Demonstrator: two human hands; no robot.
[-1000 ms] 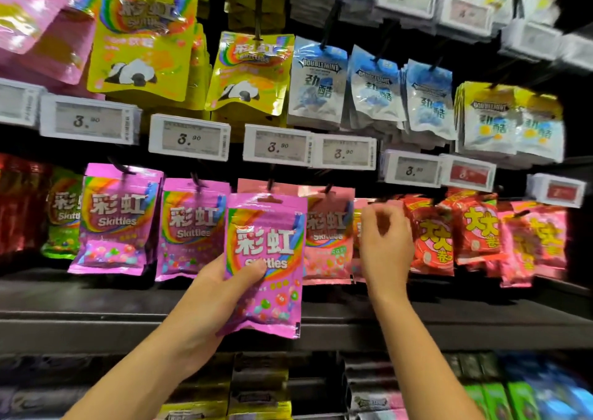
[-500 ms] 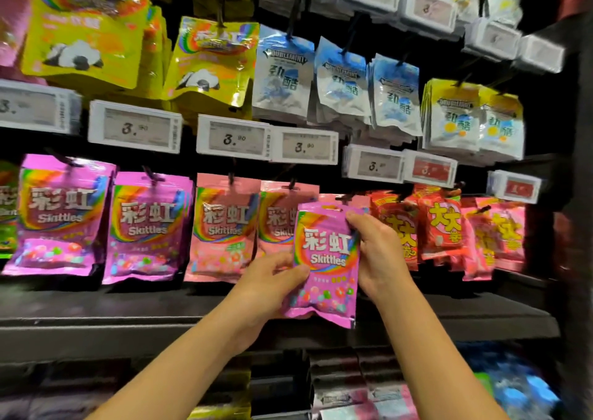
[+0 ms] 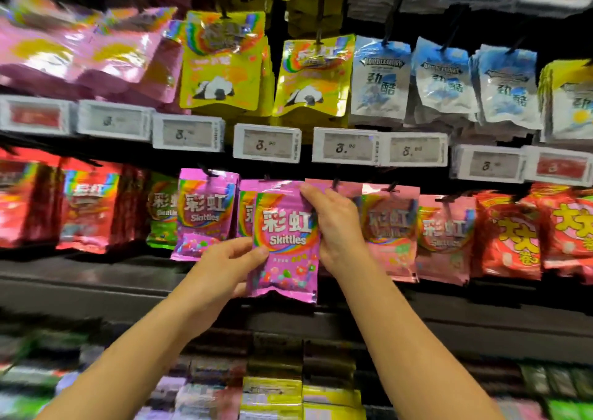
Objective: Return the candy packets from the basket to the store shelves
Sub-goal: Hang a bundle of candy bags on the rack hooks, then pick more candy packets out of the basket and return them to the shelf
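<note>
A purple Skittles packet (image 3: 284, 243) is held up in front of the middle row of hanging packets. My left hand (image 3: 224, 265) pinches its lower left edge between thumb and fingers. My right hand (image 3: 337, 227) grips its upper right side, with a fingertip at the top edge near a peg. Behind it hang more purple Skittles packets (image 3: 205, 214), partly hidden by the held one. No basket is in view.
Pink Skittles packets (image 3: 390, 233) hang to the right, then red packets (image 3: 513, 236). Red and green packets (image 3: 90, 207) hang to the left. A row of price tags (image 3: 266, 143) runs above. Yellow panda packets (image 3: 221, 69) and blue-white mint packets (image 3: 380, 82) hang higher. A dark shelf ledge (image 3: 128, 284) runs below.
The view has swung left. Both hands have carried the purple packet leftward from the pink packets to the purple row, and my right hand now reaches its top edge.
</note>
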